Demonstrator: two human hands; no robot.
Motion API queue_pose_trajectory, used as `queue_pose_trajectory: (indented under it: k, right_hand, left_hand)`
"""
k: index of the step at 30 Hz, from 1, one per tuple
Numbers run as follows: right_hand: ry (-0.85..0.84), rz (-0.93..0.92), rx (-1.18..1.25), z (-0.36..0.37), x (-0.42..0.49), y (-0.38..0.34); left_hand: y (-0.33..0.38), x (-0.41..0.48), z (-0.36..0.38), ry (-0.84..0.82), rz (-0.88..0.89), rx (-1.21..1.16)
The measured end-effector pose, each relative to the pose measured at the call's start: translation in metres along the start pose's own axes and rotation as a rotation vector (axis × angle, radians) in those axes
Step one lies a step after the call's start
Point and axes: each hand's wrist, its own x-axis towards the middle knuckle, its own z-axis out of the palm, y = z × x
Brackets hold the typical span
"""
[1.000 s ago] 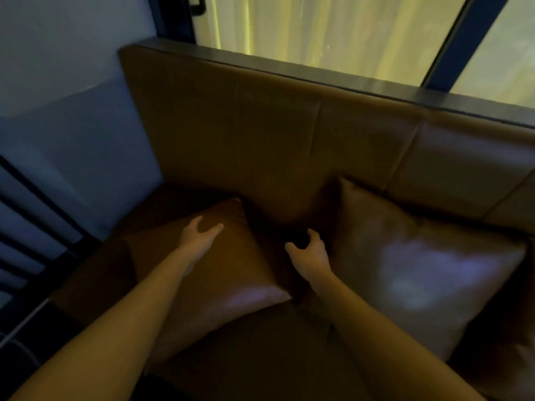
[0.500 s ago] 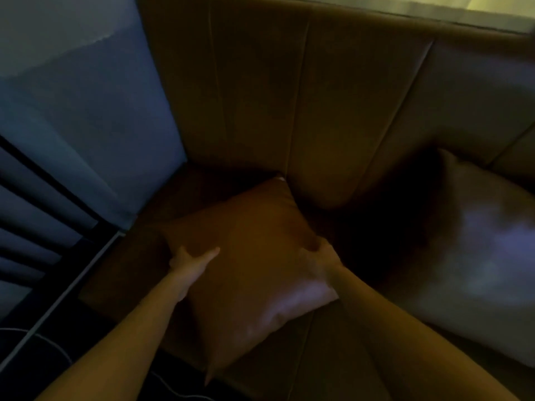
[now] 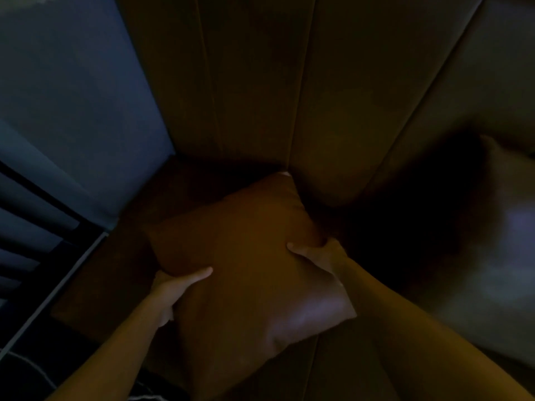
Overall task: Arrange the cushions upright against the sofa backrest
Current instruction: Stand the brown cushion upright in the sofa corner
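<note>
A brown square cushion (image 3: 246,256) lies tilted on the sofa seat near the corner, one corner touching the brown backrest (image 3: 260,82). My left hand (image 3: 176,287) grips its left edge, thumb on top and fingers underneath. My right hand (image 3: 321,253) clamps its right edge, thumb pressed into the top face. A second, paler cushion (image 3: 498,256) leans against the backrest at the far right, blurred and partly out of frame.
A blue-grey wall (image 3: 72,96) meets the sofa on the left. Dark slats with a pale rail (image 3: 52,293) run along the lower left beside the seat edge. The scene is dim.
Both hands went from hovering open above the brown cushion to gripping its left and right edges. The view has tilted down and closer to the seat corner.
</note>
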Motion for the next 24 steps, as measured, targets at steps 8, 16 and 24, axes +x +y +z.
queue_pose_trajectory:
  k: [8, 16, 24]
  right_hand:
    - [-0.078, -0.103, 0.116, -0.032, -0.033, 0.021]
    - [0.137, -0.267, 0.319, -0.073, -0.06, 0.034]
    - [0.351, -0.297, 0.472, -0.097, -0.053, 0.058]
  left_hand:
    - [0.02, -0.032, 0.002, -0.116, 0.15, -0.109]
    - [0.099, -0.051, 0.046, -0.221, 0.305, -0.239]
    - [0.159, -0.037, 0.111, -0.234, 0.48, -0.062]
